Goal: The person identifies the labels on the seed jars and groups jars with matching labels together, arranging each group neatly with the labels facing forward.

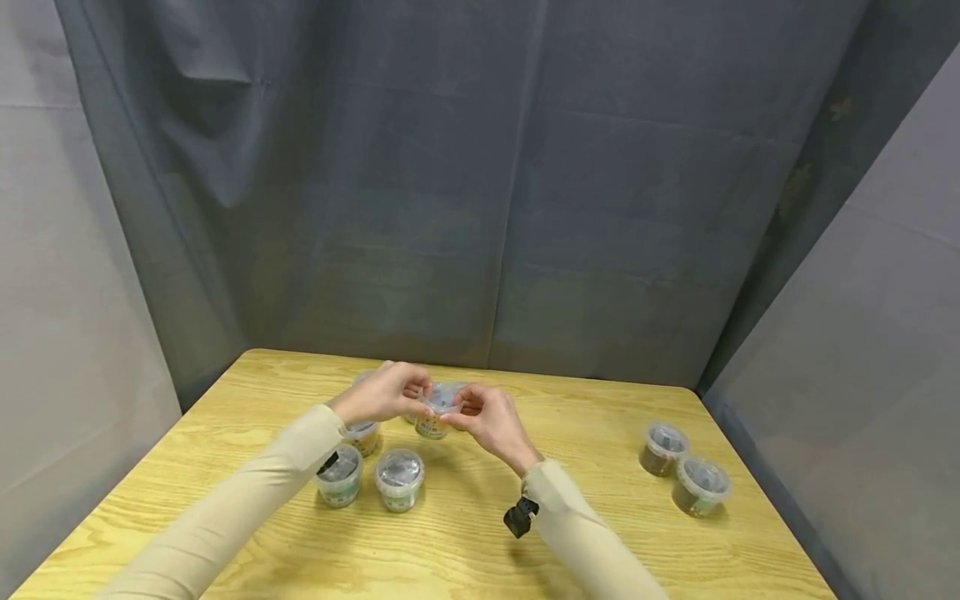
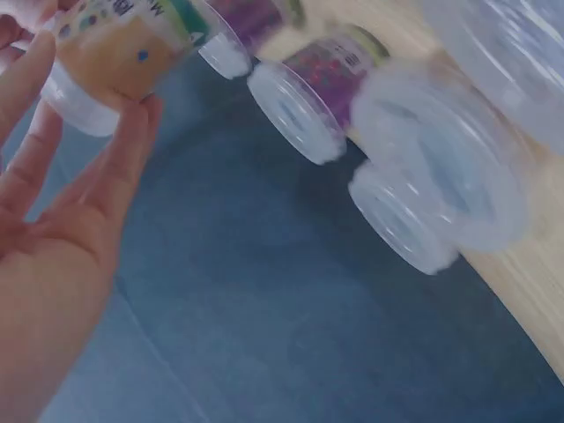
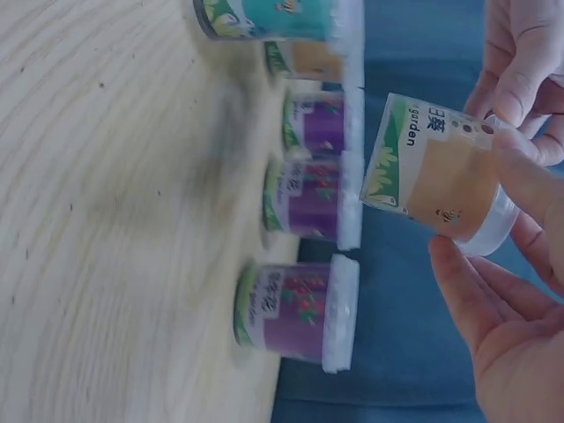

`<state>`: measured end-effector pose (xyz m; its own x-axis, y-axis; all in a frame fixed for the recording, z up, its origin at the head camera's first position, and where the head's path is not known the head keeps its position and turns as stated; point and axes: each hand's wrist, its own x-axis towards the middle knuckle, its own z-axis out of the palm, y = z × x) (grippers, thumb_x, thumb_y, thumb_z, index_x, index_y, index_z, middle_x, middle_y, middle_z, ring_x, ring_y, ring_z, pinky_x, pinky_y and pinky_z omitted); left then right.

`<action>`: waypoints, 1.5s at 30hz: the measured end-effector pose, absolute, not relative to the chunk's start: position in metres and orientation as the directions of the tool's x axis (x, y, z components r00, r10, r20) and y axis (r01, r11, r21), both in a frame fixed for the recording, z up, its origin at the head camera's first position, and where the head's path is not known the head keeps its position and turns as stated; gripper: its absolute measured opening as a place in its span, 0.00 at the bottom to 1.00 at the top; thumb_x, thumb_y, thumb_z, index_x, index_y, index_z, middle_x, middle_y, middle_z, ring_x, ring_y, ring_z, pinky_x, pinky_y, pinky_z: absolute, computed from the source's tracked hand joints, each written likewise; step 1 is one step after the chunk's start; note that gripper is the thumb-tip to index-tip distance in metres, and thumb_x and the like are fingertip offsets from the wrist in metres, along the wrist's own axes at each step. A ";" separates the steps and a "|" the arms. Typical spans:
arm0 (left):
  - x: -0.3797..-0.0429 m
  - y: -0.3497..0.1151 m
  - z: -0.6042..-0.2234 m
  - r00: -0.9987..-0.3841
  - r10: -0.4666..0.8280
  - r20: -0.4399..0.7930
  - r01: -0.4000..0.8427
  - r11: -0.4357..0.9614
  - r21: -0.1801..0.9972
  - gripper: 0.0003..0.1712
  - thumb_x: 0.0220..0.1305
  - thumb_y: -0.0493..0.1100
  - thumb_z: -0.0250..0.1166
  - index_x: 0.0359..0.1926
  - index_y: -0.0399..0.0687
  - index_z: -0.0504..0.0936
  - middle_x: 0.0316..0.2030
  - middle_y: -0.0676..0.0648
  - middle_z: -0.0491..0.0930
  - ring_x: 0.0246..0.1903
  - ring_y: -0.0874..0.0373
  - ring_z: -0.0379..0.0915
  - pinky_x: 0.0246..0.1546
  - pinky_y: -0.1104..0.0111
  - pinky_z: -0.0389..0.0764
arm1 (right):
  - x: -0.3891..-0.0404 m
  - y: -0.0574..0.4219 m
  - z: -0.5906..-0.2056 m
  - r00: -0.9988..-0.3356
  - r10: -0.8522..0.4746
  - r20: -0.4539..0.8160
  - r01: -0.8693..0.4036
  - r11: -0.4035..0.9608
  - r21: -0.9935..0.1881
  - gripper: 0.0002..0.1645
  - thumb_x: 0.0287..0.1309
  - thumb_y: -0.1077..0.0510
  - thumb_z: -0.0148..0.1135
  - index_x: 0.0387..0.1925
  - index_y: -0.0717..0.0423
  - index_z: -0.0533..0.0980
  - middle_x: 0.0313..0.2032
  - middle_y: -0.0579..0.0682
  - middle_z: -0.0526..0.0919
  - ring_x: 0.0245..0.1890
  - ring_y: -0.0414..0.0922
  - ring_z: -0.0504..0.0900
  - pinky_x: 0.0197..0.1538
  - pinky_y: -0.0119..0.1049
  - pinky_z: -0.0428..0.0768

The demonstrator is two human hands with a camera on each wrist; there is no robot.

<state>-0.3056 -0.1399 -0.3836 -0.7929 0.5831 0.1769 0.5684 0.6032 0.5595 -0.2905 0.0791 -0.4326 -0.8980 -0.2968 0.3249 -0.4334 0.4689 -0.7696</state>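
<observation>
A small clear plastic tub (image 1: 431, 425) with an orange and green label and a translucent lid is held above the wooden table, between both hands. My left hand (image 1: 386, 392) pinches the lid's left side with thumb and fingers. On the opposite side my right hand (image 1: 495, 427) grips the lid rim. Seen from the right wrist, the tub (image 3: 445, 167) is tilted and its lid is on, partly covered by fingers. In the left wrist view the left hand's (image 2: 70, 229) fingertips touch the lid end of the tub (image 2: 123, 57).
Two green-labelled tubs (image 1: 400, 479) (image 1: 340, 477) stand nearer me, with an orange one (image 1: 365, 437) behind them. Purple-labelled tubs (image 3: 304, 310) stand in a row on the table (image 3: 115, 264). Two dark tubs (image 1: 664, 448) (image 1: 701, 486) are at the right. A grey curtain (image 1: 450, 208) hangs behind.
</observation>
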 end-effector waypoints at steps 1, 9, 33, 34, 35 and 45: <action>-0.306 -0.143 -0.384 -0.794 0.586 0.163 0.565 0.612 0.553 0.08 0.57 0.45 0.73 0.30 0.53 0.81 0.33 0.56 0.83 0.38 0.61 0.82 0.39 0.64 0.84 | -0.292 0.076 -0.435 -0.894 -0.306 0.326 -0.440 0.476 -0.761 0.13 0.50 0.53 0.76 0.33 0.53 0.80 0.35 0.49 0.87 0.37 0.43 0.87 0.38 0.28 0.85; -0.316 -0.160 -0.395 -0.792 0.601 0.105 0.561 0.650 0.512 0.07 0.57 0.46 0.74 0.32 0.52 0.83 0.34 0.54 0.84 0.42 0.56 0.83 0.48 0.60 0.84 | -0.302 0.061 -0.445 -0.857 -0.363 0.366 -0.515 0.579 -0.632 0.14 0.46 0.51 0.78 0.33 0.51 0.82 0.35 0.46 0.83 0.35 0.40 0.84 0.39 0.26 0.83; -0.320 -0.165 -0.425 -0.841 0.541 0.004 0.516 0.799 0.307 0.11 0.50 0.47 0.77 0.21 0.59 0.81 0.34 0.54 0.83 0.39 0.55 0.69 0.46 0.55 0.76 | -0.311 0.040 -0.469 -0.845 -0.463 0.266 -0.527 0.640 -0.560 0.12 0.44 0.54 0.79 0.26 0.51 0.80 0.31 0.44 0.86 0.31 0.36 0.81 0.34 0.24 0.79; -0.320 -0.165 -0.425 -0.840 0.542 0.011 0.519 0.798 0.308 0.11 0.50 0.47 0.77 0.21 0.59 0.81 0.33 0.54 0.83 0.39 0.55 0.69 0.46 0.54 0.76 | -0.311 0.040 -0.469 -0.844 -0.464 0.269 -0.529 0.636 -0.561 0.12 0.44 0.54 0.79 0.26 0.51 0.80 0.32 0.45 0.86 0.32 0.37 0.82 0.35 0.24 0.80; -0.321 -0.165 -0.425 -0.838 0.545 0.015 0.522 0.795 0.309 0.11 0.50 0.46 0.77 0.21 0.58 0.81 0.33 0.54 0.83 0.38 0.55 0.69 0.46 0.55 0.76 | -0.312 0.040 -0.469 -0.841 -0.467 0.273 -0.533 0.633 -0.562 0.13 0.44 0.54 0.78 0.27 0.52 0.80 0.33 0.46 0.86 0.33 0.39 0.83 0.36 0.24 0.81; -0.322 -0.163 -0.426 -0.799 0.600 0.043 0.586 0.759 0.286 0.10 0.51 0.46 0.77 0.23 0.55 0.82 0.25 0.54 0.78 0.26 0.61 0.64 0.28 0.68 0.69 | -0.310 0.045 -0.471 -0.844 -0.476 0.248 -0.522 0.620 -0.586 0.12 0.47 0.56 0.77 0.30 0.52 0.80 0.44 0.51 0.87 0.44 0.48 0.87 0.46 0.33 0.85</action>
